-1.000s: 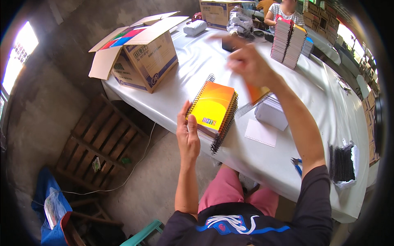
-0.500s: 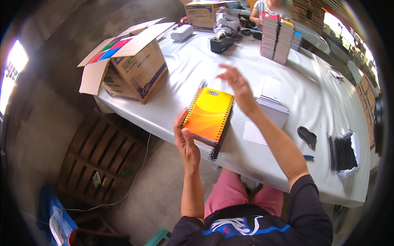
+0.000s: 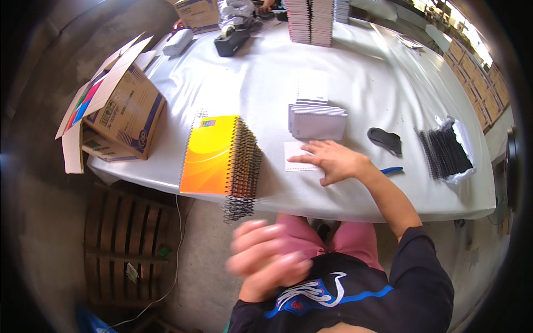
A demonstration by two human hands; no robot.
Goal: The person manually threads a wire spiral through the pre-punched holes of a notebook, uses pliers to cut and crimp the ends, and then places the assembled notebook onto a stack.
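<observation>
Orange and yellow, the top cover of the spiral notebook stack [image 3: 214, 155] glows at the near edge of the white surface [image 3: 355, 66], black wire coils along its right side. Right of the stack, the right hand [image 3: 333, 160] lies flat, fingers released, on a white sheet [image 3: 297, 156] just before the white paper pile [image 3: 316, 119]. Below the stack, off the surface, the left hand [image 3: 266, 258] is blurred, fingers loosely curled, holding nothing.

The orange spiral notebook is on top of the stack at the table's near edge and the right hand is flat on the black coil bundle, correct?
Not quite. The orange spiral notebook does top the stack at the table edge, but the right hand lies flat on a white sheet, not the black coil bundle, which sits apart to its right. The head view shows this.
</observation>
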